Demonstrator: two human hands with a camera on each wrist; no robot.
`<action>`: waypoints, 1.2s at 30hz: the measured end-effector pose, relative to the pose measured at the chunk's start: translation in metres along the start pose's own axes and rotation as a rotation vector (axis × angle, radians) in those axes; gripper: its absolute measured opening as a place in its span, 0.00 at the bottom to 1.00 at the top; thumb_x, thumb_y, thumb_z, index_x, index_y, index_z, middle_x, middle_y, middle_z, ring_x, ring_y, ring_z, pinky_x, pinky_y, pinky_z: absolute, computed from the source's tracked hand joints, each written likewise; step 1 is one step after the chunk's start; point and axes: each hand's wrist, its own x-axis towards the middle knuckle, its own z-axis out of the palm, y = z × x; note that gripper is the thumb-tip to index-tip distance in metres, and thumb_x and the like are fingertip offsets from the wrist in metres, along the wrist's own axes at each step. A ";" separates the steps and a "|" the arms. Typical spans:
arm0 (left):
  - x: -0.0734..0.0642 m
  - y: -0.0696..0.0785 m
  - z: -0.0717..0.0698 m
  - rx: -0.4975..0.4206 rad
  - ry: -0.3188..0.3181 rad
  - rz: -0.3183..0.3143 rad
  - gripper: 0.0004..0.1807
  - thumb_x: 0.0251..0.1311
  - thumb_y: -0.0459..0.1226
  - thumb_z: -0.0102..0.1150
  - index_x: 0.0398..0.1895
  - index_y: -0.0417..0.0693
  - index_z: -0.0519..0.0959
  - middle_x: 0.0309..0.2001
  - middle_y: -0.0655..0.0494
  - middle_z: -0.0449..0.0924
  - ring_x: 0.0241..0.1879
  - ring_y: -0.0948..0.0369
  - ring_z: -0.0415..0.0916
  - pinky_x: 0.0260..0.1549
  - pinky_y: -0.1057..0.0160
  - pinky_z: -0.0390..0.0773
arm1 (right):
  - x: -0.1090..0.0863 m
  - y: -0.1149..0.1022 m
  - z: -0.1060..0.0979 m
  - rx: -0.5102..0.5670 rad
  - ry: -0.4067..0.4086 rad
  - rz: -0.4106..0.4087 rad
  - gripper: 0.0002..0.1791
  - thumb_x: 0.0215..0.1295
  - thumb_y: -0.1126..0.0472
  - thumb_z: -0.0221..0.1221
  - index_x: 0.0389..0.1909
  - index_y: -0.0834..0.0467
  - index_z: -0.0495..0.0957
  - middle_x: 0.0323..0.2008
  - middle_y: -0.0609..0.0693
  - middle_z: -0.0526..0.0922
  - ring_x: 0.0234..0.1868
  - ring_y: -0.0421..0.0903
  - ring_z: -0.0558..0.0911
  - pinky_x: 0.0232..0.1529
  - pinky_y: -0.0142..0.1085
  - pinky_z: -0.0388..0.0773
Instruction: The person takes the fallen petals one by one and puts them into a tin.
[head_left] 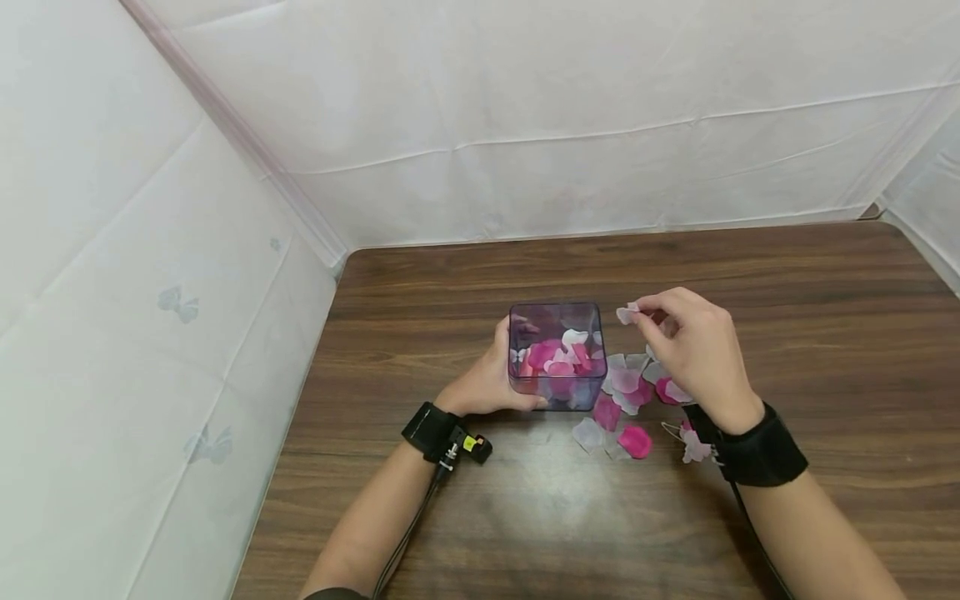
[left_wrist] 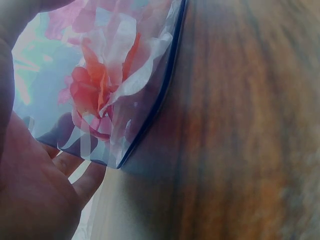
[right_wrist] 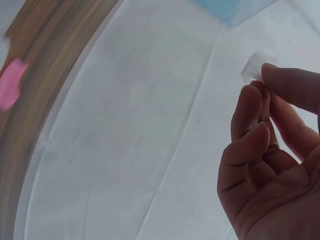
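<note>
Left hand (left_wrist: 42, 185) grips clear container (left_wrist: 45, 100); pink, red, white petals (left_wrist: 89, 92) inside; wooden tabletop (left_wrist: 240, 130) beside

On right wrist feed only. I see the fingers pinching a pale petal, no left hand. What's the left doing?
Observer: Left hand is gripping a see-through purple box, on the box's left side in the head view.
Operator: Anything in it?
Observer: Yes, a heap of pink and white petals.
Operator: Any outside, next to it?
Observer: Yes, loose pink and whitish petals lie on the table to the right of the box in the head view.
</note>
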 end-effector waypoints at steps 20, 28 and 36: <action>0.001 -0.001 0.001 -0.010 0.001 0.021 0.67 0.39 0.35 0.84 0.75 0.52 0.41 0.66 0.50 0.61 0.63 0.56 0.68 0.65 0.55 0.68 | -0.009 -0.030 0.031 0.133 -0.026 -0.107 0.11 0.55 0.69 0.72 0.40 0.61 0.86 0.33 0.49 0.80 0.26 0.41 0.73 0.28 0.28 0.65; 0.000 -0.001 0.002 -0.008 0.009 -0.005 0.68 0.39 0.32 0.82 0.76 0.46 0.38 0.67 0.41 0.60 0.65 0.48 0.66 0.67 0.45 0.64 | -0.005 -0.026 0.028 0.126 -0.011 -0.112 0.12 0.53 0.72 0.72 0.40 0.63 0.87 0.31 0.50 0.80 0.24 0.41 0.73 0.27 0.26 0.67; 0.000 -0.001 0.001 0.020 0.013 0.020 0.68 0.39 0.40 0.84 0.75 0.55 0.40 0.66 0.52 0.61 0.64 0.59 0.67 0.66 0.55 0.67 | 0.003 0.007 0.013 -0.009 -0.126 0.031 0.07 0.62 0.67 0.68 0.41 0.62 0.86 0.32 0.53 0.82 0.27 0.44 0.75 0.28 0.36 0.71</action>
